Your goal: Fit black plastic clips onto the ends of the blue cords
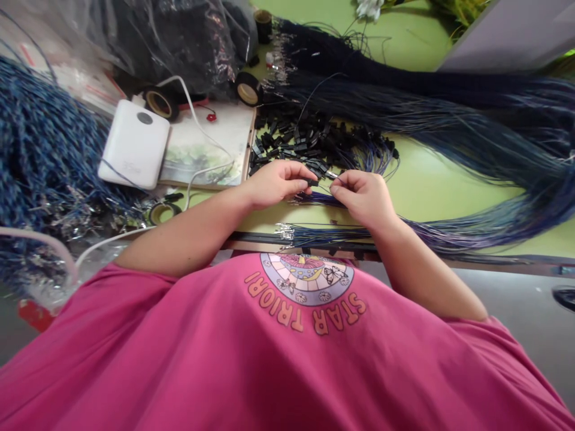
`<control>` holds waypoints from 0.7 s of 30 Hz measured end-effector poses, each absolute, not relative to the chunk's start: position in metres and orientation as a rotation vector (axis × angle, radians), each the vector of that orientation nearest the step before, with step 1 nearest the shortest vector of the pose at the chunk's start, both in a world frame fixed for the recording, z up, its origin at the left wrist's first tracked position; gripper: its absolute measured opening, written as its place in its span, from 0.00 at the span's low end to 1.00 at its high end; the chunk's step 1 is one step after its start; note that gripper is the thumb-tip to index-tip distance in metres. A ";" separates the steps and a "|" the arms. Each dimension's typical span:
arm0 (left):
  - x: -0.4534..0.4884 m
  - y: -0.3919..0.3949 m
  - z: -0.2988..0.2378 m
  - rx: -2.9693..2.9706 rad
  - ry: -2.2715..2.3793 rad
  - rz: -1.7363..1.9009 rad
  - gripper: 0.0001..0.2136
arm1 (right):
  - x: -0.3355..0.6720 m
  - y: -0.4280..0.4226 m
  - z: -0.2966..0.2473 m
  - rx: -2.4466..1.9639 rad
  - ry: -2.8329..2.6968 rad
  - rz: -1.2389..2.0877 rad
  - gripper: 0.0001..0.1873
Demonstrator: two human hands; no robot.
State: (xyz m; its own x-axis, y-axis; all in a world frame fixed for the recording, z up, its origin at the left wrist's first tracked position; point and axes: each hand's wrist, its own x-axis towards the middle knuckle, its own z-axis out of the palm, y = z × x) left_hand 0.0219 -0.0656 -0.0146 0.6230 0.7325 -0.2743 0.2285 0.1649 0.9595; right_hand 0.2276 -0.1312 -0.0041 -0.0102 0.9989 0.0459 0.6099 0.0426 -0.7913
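Between thumb and fingers, my left hand pinches a small black connector housing. My right hand, just to its right, is closed on a thin wire with a silvery terminal at its end, pointing left toward the housing. A small gap shows between the two hands. Behind them lies a pile of loose black connector housings, some with blue wires attached. Under and in front of my hands run bundles of dark blue wires with bare silvery terminals at their left ends.
A thick bundle of dark wires curves across the green table. At left are a white power bank with a cable, a notebook, black tape rolls and a heap of blue wires. Clear plastic bags lie behind.
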 end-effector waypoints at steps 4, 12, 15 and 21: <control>0.023 -0.066 -0.019 1.532 0.867 0.455 0.11 | 0.224 -0.130 -0.008 -1.626 -1.753 0.763 0.09; 0.029 -0.070 -0.027 1.598 0.862 0.449 0.09 | 0.221 -0.128 -0.018 -1.638 -1.768 0.841 0.10; 0.030 -0.069 -0.023 1.577 0.871 0.439 0.09 | 0.222 -0.128 -0.015 -1.637 -1.740 0.871 0.10; 0.030 -0.069 -0.020 1.552 0.911 0.471 0.09 | 0.224 -0.130 -0.010 -1.683 -1.757 0.877 0.13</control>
